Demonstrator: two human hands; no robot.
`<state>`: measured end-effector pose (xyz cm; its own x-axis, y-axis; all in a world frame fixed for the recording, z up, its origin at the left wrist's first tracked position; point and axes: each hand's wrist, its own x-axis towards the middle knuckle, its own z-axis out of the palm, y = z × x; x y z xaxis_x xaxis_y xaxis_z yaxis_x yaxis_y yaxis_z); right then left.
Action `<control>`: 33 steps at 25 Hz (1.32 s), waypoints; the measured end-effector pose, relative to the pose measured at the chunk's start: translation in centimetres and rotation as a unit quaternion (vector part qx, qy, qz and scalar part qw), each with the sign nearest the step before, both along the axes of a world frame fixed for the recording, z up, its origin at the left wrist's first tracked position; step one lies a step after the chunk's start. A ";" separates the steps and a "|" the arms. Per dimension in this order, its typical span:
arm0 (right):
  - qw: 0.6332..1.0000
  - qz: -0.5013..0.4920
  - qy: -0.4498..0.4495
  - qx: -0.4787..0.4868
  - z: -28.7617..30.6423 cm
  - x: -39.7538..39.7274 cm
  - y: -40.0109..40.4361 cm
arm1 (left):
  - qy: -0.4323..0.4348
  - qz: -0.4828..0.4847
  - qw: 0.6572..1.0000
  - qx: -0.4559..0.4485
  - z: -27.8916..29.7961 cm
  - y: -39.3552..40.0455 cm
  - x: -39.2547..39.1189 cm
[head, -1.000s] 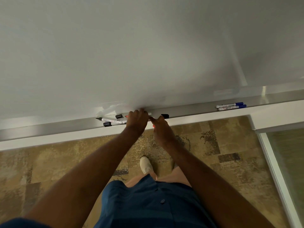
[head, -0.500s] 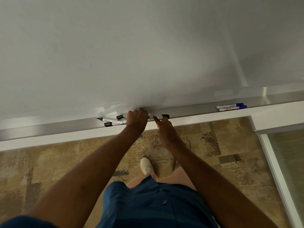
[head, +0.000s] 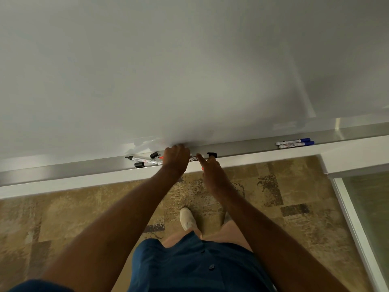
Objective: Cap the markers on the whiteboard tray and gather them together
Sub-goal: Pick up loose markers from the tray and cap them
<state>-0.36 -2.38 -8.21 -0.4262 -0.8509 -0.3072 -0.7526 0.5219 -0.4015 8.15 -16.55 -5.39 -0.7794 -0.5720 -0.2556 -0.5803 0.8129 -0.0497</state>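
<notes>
Whiteboard tray [head: 63, 168] holds black markers [head: 143, 160] w/ loose caps at left. Since approx. 1 s ago, right hand [head: 211, 172], fingers out, was moved to black cap [head: 212, 154]; left hand [head: 176, 158] kept closed on marker. Capping pending; blue pair [head: 294, 143] well apart.

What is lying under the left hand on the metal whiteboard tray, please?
Under the left hand, a red marker tip pokes out on one side and a white labelled marker barrel on the other, along the grey metal tray. The hand covers their middles.
</notes>
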 end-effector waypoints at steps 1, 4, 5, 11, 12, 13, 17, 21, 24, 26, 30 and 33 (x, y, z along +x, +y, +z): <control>1.000 0.000 0.002 0.000 0.1 0.0 0.0 | 0.003 0.005 1.000 0.001 0.0 -0.1 0.0; 1.000 0.000 0.002 -0.001 0.2 0.1 0.0 | 0.009 0.015 1.000 0.007 0.2 -0.5 0.0; 1.000 0.000 0.001 -0.001 0.2 0.1 0.1 | 0.011 0.011 1.000 0.009 0.2 -0.5 0.0; 1.000 0.002 0.013 0.004 0.7 0.2 0.2 | -0.010 -0.020 1.000 -0.003 -0.1 -0.1 0.3; 1.000 0.005 0.015 0.008 0.8 0.1 0.2 | -0.013 -0.021 1.000 -0.003 0.1 -0.1 0.2; 1.000 0.007 0.019 0.013 1.0 0.0 0.2 | -0.016 -0.020 1.000 -0.002 0.2 -0.2 0.1; 0.998 0.008 0.055 0.024 1.4 -0.5 0.1 | -0.010 0.002 1.000 0.015 0.5 -0.4 -0.1; 0.997 -0.024 0.066 0.031 1.8 -0.9 0.4 | 0.006 0.019 0.999 0.045 0.5 -0.8 -0.2; 0.997 -0.036 0.069 0.024 1.9 -0.8 0.6 | 0.006 0.012 0.999 0.052 0.3 -1.0 0.1; 0.998 -0.005 0.057 0.016 1.8 -0.4 0.4 | -0.001 -0.006 0.999 0.041 0.1 -0.9 0.2; 0.998 0.020 0.051 0.026 1.6 0.2 0.2 | 0.001 -0.009 0.999 0.038 0.2 -0.6 0.2; 0.998 0.004 0.061 0.033 1.4 -0.5 0.9 | 0.009 0.000 0.999 0.039 0.2 -0.4 0.4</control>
